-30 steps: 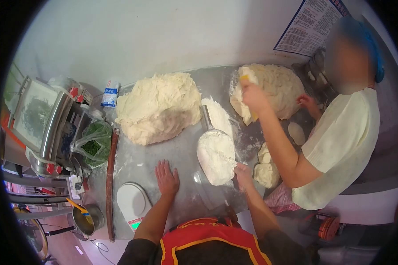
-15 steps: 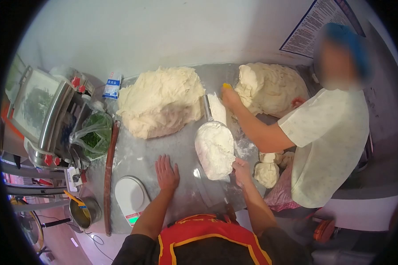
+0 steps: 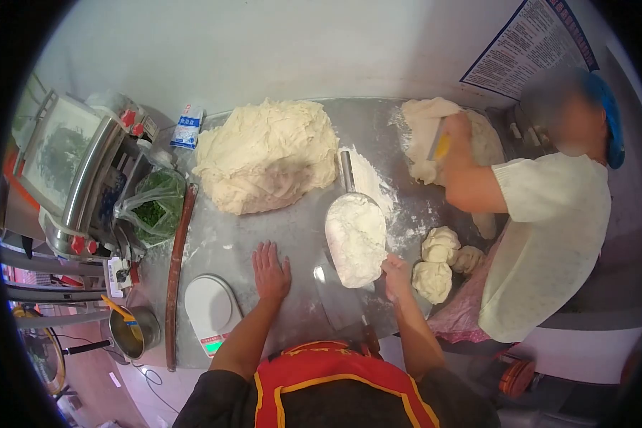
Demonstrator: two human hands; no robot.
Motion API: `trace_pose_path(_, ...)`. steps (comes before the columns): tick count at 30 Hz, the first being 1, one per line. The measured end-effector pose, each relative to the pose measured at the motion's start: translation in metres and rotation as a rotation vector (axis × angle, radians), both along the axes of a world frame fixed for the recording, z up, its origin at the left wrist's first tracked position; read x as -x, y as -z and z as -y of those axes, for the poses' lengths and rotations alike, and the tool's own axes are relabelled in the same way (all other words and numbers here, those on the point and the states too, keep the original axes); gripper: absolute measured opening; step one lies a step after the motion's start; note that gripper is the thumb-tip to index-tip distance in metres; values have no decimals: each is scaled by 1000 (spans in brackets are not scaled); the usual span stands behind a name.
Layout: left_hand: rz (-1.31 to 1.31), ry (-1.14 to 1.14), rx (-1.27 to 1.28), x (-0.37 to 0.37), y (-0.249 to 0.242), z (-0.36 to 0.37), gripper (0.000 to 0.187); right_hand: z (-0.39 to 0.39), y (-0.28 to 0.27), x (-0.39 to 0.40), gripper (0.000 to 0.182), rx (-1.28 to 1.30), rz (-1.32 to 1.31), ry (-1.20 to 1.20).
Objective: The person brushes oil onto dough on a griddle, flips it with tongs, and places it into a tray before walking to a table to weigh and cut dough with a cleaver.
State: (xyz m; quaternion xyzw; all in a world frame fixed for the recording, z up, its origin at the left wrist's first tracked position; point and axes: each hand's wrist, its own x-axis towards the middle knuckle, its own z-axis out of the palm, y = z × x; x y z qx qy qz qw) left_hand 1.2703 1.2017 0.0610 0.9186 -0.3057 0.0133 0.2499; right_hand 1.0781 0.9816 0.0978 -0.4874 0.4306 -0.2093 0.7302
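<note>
My left hand (image 3: 271,272) lies flat on the steel table (image 3: 292,239), fingers spread, with nothing in it. At the lip of a metal scoop (image 3: 347,171) heaped with white flour (image 3: 357,239), my right hand (image 3: 396,278) has its fingers curled closed. What they hold, if anything, is hidden. The scoop rests on the table, its handle pointing away from me. Between my hands lies a flat metal blade (image 3: 333,296) with a dark handle toward me. A large mound of dough (image 3: 264,157) sits beyond my left hand.
A co-worker at right holds a yellow-handled scraper (image 3: 441,146) over spread dough (image 3: 421,132). Several dough pieces (image 3: 432,281) lie near my right hand. To the left are a white scale (image 3: 210,308), a wooden rod (image 3: 178,285), bagged greens (image 3: 153,210) and a pot (image 3: 146,332).
The co-worker's hand with the scraper has moved right, over the dough there, which now lies lower and flatter. My hands stay in about the same places; the view has shifted slightly.
</note>
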Motion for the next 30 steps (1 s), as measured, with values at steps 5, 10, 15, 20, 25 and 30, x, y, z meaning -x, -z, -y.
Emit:
trace_pose_path(5,-2,-6,5,0,3,0,48,-2,0,3,22,-49,51,2)
trace_pose_path(10,2,-8,18,0,4,0,47,-6,-10,2,23,-55,59,16)
trace_pose_path(15,-3,-6,17,-1,2,1,47,-3,5,9,24,-79,49,9)
trace_pose_path(20,9,0,21,0,3,1,47,-5,16,13,23,-42,1,-17)
trace_pose_path(25,14,-1,35,1,-1,1,46,-5,18,15,25,-17,-31,-77)
trace_pose_path(30,15,-3,38,1,-1,0,46,-14,-13,-3,24,-65,54,-15)
